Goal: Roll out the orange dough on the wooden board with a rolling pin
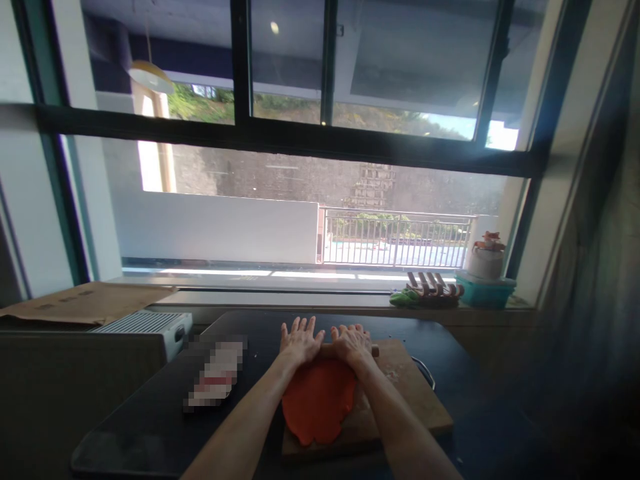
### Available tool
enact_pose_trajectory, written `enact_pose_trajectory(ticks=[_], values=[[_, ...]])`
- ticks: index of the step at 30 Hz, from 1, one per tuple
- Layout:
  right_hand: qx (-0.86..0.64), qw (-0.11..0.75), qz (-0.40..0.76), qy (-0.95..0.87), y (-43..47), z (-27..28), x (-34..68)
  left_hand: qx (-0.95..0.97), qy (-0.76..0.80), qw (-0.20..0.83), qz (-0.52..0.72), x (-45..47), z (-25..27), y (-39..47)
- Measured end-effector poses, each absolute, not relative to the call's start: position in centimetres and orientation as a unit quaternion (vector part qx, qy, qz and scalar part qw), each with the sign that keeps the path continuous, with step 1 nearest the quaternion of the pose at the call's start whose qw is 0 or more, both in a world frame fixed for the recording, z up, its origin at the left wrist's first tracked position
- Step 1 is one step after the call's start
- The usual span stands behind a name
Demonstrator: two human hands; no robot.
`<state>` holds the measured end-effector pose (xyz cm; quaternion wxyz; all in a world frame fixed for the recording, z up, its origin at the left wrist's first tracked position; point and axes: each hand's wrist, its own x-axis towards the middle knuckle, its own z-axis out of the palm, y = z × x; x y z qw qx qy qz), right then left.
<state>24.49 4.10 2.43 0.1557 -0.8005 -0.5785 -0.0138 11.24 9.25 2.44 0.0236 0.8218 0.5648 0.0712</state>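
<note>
A flattened sheet of orange dough (320, 403) lies on a wooden board (415, 407), with an uneven rim. Across its far edge runs a wooden rolling pin (375, 350), mostly covered by my hands. My left hand (301, 340) rests palm down over the pin's left part, fingers stretched forward and spread. On the pin's right part lies my right hand (353, 343), also palm down, its fingers extended. Neither hand wraps its fingers round the pin. My right forearm hides part of the board.
The board stands on a dark table (150, 427). A blurred-out packet (216, 377) lies at the left. By the window are a teal container (487, 292) and a slatted rack (433, 288). Brown paper (85, 300) covers a cabinet at the left.
</note>
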Motion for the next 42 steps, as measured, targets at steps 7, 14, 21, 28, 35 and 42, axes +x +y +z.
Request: enact_pose_trajectory(ticks=[7,14,21,28,35,42], values=[[-0.795,0.167,-0.04,-0.581,2.3,1.9,23.7,0.822,0.564,0.014,0.079,10.5,2.6,7.2],[-0.796,0.166,-0.038,-0.58,2.8,1.7,23.8,0.822,0.564,0.016,0.081,10.5,2.8,7.3],[-0.8,0.154,-0.01,-0.58,3.9,2.5,24.2,0.818,0.568,0.026,0.082,11.2,2.1,9.6],[-0.799,0.158,-0.015,-0.58,3.3,2.5,24.0,0.821,0.564,0.022,0.082,10.9,2.3,8.8],[-0.793,0.169,-0.041,-0.584,2.0,1.8,23.4,0.823,0.561,0.019,0.086,10.3,3.0,6.6],[-0.794,0.161,-0.045,-0.584,2.4,2.0,23.5,0.82,0.564,0.02,0.096,10.5,3.0,7.0]])
